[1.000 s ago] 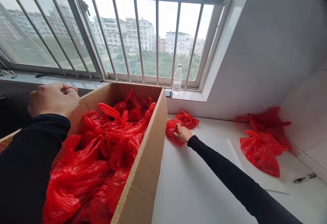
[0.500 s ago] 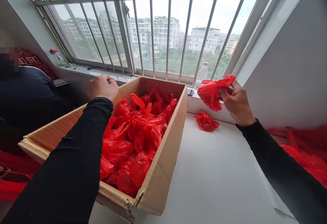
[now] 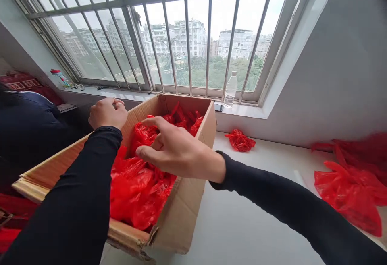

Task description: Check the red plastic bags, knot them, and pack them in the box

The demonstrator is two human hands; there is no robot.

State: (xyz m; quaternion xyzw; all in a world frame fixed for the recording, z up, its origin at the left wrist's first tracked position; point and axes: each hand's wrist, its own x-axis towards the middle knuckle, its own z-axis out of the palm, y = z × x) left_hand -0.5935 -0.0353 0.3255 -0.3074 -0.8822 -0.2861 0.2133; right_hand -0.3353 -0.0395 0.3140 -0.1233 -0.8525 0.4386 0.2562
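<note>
A cardboard box (image 3: 184, 212) on the white table holds many crumpled red plastic bags (image 3: 136, 184). Over its right part, my right hand (image 3: 178, 148) reaches in with thumb and fingers apart, holding nothing. My left hand (image 3: 108, 114) is curled closed above the box's left edge; whether anything is inside it is hidden. One tied red bag (image 3: 240, 140) lies on the table to the right of the box, near the wall.
More red bags (image 3: 350, 196) lie at the right of the white table (image 3: 242, 216). A plastic bottle (image 3: 231, 90) and a dark phone-like object (image 3: 218, 107) stand on the windowsill. At the far left sits a person in dark clothing (image 3: 30, 124).
My right hand has moved left from beside the window to over the box and opened; the red bag it held is no longer in it. The camera view has shifted slightly right.
</note>
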